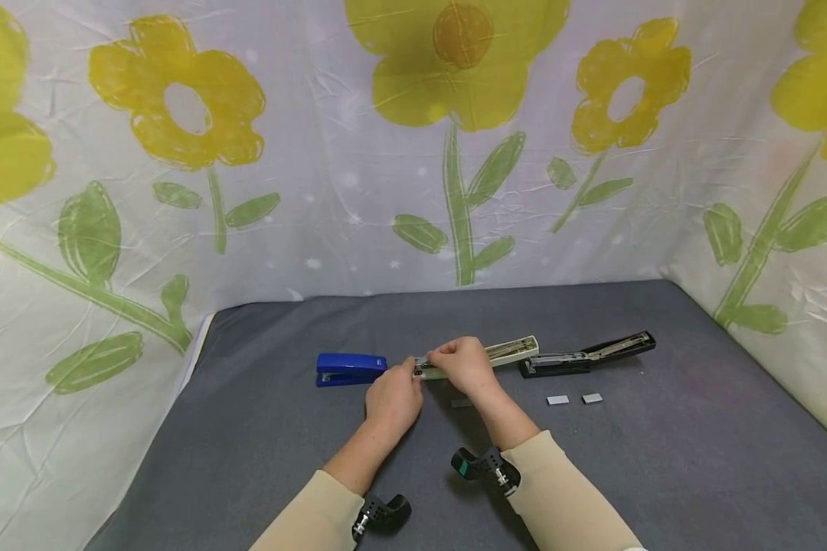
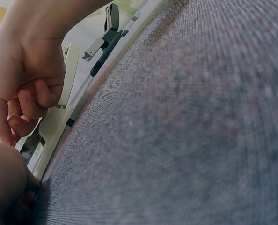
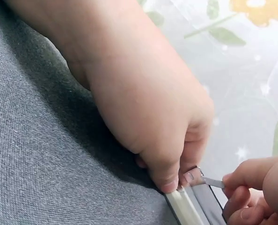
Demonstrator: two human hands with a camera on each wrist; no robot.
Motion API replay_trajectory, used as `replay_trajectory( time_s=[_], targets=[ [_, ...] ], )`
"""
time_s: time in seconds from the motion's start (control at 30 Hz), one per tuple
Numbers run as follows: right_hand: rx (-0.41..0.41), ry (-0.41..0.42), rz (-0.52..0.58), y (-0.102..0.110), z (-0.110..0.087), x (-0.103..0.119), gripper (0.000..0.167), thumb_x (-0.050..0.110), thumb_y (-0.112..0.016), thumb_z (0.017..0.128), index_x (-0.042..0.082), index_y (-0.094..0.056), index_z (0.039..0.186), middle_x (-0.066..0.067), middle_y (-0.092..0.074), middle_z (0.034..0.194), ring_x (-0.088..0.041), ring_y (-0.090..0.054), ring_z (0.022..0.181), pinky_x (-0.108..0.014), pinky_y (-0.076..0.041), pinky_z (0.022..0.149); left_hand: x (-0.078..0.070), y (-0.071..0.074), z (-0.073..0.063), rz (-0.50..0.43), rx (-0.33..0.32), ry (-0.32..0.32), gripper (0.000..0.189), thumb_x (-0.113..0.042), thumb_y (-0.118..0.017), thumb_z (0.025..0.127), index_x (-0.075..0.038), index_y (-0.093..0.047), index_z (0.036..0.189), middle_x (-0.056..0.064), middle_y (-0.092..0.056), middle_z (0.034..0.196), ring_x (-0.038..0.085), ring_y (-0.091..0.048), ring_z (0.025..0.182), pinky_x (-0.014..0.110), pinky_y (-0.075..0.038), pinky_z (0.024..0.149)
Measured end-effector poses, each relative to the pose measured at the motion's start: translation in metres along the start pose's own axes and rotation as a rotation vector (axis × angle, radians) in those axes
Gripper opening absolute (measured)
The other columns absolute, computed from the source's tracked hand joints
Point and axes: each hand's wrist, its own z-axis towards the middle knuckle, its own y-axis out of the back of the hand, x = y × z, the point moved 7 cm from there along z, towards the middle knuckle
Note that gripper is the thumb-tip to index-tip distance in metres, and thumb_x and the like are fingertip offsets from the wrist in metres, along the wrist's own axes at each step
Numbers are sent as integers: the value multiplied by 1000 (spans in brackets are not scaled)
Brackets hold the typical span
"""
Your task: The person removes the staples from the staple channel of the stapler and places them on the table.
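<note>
- Cream stapler: opened out, long axis left to right, passing beneath the right hand.
- Left hand: nearer its left end, fingers clamped there.
- Grey strip: pinched by right fingers, angled across that end.

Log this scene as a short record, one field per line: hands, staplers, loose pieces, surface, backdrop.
Left hand: grips the near-left end of the cream stapler; left hand in head view
Right hand: pinches a thin grey strip at that stapler
Cream stapler: opened out, in the middle
Blue stapler: not opened out, on the left
Black stapler: opened out, on the right
Loose pieces: two short pale strips in front of the black stapler
Surface: dark grey cloth
Backdrop: white sheet with yellow flowers
</note>
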Motion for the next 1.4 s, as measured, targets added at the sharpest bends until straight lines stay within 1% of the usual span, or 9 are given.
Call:
replay_trajectory(
  time_s=[0.13, 0.23, 0.33, 0.4, 0.5, 0.67, 0.87, 1.17, 1.4],
  targets=[
    [4, -20, 49, 4, 2, -4, 21, 21, -71, 97, 2, -80, 96, -15, -73, 111, -24, -65, 88, -37, -50, 68, 0, -1, 0, -2, 2, 2, 35, -17, -70, 98, -5, -68, 131, 15, -74, 102, 32, -71, 81, 49, -56, 65],
    [12, -37, 85, 9, 2, -5, 23, 22, -69, 98, 1, -79, 99, -14, -71, 117, -28, -64, 108, -43, -52, 82, 0, -1, 1, 0, -3, -1, 34, -16, -70, 98, -4, -68, 130, 16, -74, 102, 32, -71, 82, 49, -56, 65],
    [46, -85, 149, 13, 2, -7, 24, 22, -69, 99, 1, -78, 105, -6, -69, 92, -20, -60, 75, -38, -50, 68, 1, -1, 1, 5, -6, -1, 34, -17, -70, 97, -4, -69, 130, 17, -74, 103, 33, -72, 83, 49, -56, 66],
    [79, -109, 189, 15, 2, -9, 25, 22, -68, 100, 0, -77, 110, 1, -60, 73, -13, -41, 53, -31, -40, 54, 1, -1, 0, 5, -8, 1, 34, -17, -70, 97, -5, -69, 129, 17, -74, 103, 34, -72, 84, 50, -56, 67],
    [130, -140, 271, 18, 1, -10, 26, 21, -66, 100, -3, -74, 109, 4, -46, 56, -9, -21, 43, -28, -26, 46, 2, 0, 0, 8, -10, 0, 34, -16, -70, 97, -5, -69, 128, 16, -74, 102, 34, -71, 84, 50, -56, 66],
    [165, -138, 363, 23, -1, -7, 27, 19, -63, 100, -7, -69, 92, 3, -48, 63, -9, -22, 46, -27, -24, 47, 2, 2, -1, 11, -32, -12, 31, -15, -71, 96, -5, -70, 124, 16, -73, 98, 34, -71, 82, 49, -55, 65],
    [185, -163, 464, 30, -3, -9, 29, 13, -60, 98, -10, -68, 114, 3, -64, 79, -6, -27, 47, -23, -24, 46, 0, 2, -2, 0, -60, -26, 32, -14, -71, 95, -3, -70, 124, 18, -73, 97, 37, -72, 83, 51, -55, 65],
    [228, -177, 432, 32, -12, -15, 28, 13, -61, 96, -7, -71, 113, 0, -72, 86, -5, -24, 45, -23, -24, 46, 1, 1, -2, -1, -64, -12, 32, -13, -72, 94, -4, -70, 125, 17, -74, 97, 36, -72, 82, 51, -55, 65],
    [254, -194, 421, 24, -20, -23, 16, 12, -66, 90, 0, -76, 93, 0, -70, 81, -4, -23, 44, -23, -22, 44, 1, -1, -1, -4, -48, -25, 32, -14, -72, 95, -4, -70, 125, 17, -74, 98, 35, -72, 82, 50, -56, 64]
  ],
)
